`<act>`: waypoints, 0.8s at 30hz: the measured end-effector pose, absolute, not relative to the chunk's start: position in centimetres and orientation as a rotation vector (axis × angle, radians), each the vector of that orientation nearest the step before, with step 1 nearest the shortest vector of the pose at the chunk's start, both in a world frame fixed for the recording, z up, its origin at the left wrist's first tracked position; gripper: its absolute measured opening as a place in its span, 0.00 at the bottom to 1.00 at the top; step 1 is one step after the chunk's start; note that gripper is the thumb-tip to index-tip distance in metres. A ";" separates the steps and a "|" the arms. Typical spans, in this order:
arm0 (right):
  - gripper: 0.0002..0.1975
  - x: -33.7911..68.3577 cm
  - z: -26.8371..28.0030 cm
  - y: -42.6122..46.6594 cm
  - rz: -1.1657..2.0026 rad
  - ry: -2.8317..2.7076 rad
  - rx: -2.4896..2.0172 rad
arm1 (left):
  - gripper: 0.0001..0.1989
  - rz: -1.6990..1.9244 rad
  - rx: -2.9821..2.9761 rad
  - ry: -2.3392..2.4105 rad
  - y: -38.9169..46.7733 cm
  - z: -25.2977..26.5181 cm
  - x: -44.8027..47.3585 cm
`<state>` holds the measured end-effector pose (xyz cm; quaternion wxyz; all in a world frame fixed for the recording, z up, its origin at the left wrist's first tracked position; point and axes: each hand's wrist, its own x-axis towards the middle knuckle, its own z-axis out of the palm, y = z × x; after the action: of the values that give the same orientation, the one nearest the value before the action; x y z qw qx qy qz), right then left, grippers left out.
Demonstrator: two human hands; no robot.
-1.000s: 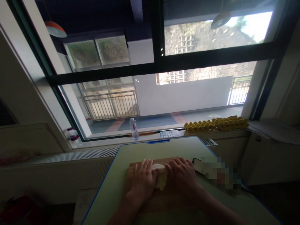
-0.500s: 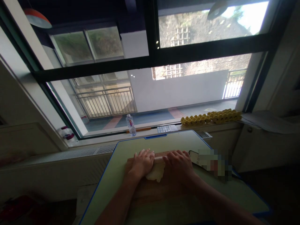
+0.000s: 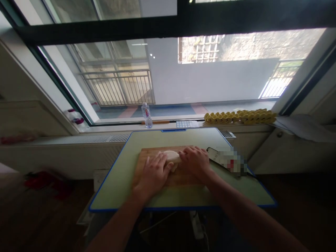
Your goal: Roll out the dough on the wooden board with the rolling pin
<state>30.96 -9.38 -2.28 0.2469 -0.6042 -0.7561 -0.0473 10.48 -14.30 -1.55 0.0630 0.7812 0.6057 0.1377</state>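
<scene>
A wooden board (image 3: 181, 180) lies on the pale green table, with a flat piece of white dough (image 3: 170, 154) on it. A pale rolling pin (image 3: 175, 159) seems to lie across the dough; most of it is hidden under my hands. My left hand (image 3: 156, 169) rests palm down at the left, its fingers stretched out over the pin and the dough's edge and its thumb apart. My right hand (image 3: 194, 159) is closed, fingers curled over the pin's right end.
Right of the board lies a phone (image 3: 214, 155), partly blurred out. The table (image 3: 115, 190) has a blue rim. On the window sill are a clear bottle (image 3: 147, 115), a white keypad-like sheet (image 3: 185, 124) and yellow wavy trays (image 3: 240, 116). A power strip (image 3: 196, 225) hangs below.
The view has tilted down, showing more of the table and the floor. My left hand has flattened and spread over the pin; more dough shows on the far side of it.
</scene>
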 end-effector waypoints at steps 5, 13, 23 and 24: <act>0.23 31.2 -2.3 -9.2 -0.140 -2.071 -1.678 | 0.28 0.199 2.410 1.876 -7.2 -0.7 10.8; 0.20 31.3 -2.4 -8.8 -0.164 -2.090 -1.726 | 0.28 -0.016 2.457 1.736 -1.5 -0.6 10.8; 0.22 31.3 -2.3 -9.0 -0.190 -2.073 -1.720 | 0.31 0.221 2.509 1.777 -9.6 -1.1 10.4; 0.22 31.3 -2.3 -9.0 -0.190 -2.071 -1.718 | 0.31 0.275 2.520 1.787 -11.3 -1.4 10.4</act>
<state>31.25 -8.99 -2.33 0.2203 -0.6212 -0.7489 -0.0686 10.44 -11.29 -1.43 0.0201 0.8124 0.5760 0.0885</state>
